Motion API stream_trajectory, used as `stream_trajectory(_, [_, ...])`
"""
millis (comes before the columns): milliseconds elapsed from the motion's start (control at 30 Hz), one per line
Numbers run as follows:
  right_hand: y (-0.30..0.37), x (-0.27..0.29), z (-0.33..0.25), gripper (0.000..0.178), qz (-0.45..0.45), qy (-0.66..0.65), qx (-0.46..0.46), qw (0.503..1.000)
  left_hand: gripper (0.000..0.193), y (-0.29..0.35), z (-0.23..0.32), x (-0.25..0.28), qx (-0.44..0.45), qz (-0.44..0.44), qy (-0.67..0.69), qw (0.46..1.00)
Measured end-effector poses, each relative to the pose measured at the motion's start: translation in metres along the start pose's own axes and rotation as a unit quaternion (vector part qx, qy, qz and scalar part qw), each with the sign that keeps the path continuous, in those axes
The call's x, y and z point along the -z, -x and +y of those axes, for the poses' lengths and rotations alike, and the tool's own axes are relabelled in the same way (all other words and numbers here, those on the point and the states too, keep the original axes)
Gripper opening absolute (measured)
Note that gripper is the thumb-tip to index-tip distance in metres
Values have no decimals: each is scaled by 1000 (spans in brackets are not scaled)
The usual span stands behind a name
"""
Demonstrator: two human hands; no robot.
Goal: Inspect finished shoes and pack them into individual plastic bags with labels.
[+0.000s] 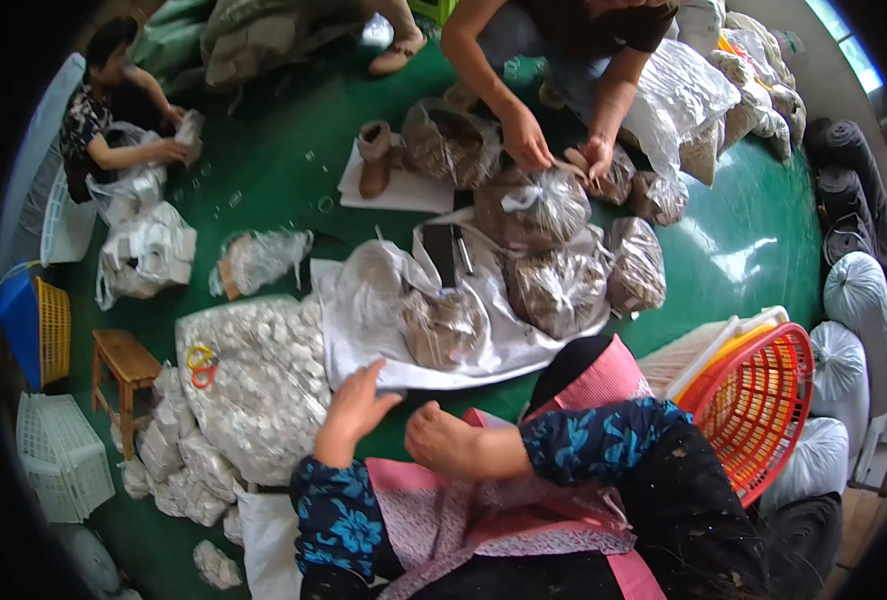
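Observation:
My left hand [354,408] is raised in front of my lap, its fingers stretched out and holding nothing. Close to its right, my right hand [439,438] is curled closed, and what its fingers may hold is hidden. Just beyond both hands lies a white woven sack [363,345] spread on the floor. On it sit a clear plastic bag of brown pieces [443,328], a larger such bag [560,290] and a dark flat phone-like thing [439,252]. To the left of my left hand is a big clear bag of whitish pieces [258,400], with yellow-and-red scissors [201,367] on top.
Opposite me, a person's hands [563,160] work at the neck of a brown-filled bag [533,208]. A brown boot [373,160] stands nearby. Another person [113,120] crouches far left. A red basket [763,410] is at my right; a wooden stool [128,360] stands left.

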State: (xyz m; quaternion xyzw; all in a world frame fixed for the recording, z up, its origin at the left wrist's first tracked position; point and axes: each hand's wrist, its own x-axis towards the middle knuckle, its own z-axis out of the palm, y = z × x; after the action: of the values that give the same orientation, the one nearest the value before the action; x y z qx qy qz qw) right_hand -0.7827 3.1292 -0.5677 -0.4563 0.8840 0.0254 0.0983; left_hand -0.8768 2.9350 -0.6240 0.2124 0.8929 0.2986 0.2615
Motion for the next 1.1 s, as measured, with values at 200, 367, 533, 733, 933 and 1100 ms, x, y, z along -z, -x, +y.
stream_trajectory(200, [2,4,-1,22,7,-34,19,999,70,0,2,9,40,-42,-19,998])
stream_trajectory(367, [6,11,-1,22,34,30,27,999,68,16,11,8,18,-10,-13,1000])
stream_trajectory(533, [3,12,-6,24,-11,-20,26,999,71,16,8,6,0,-2,-36,999])
stream_trajectory(733, [8,12,-8,27,-11,-20,24,999,73,19,7,9,18,-26,-38,999])
stream_trajectory(933, [16,3,-15,26,39,28,-8,999,70,19,-7,-9,-16,26,-8,1000])
stream_trajectory(1100, [12,5,-12,27,-4,10,4,1000,68,25,6,7,11,-15,1,1000])
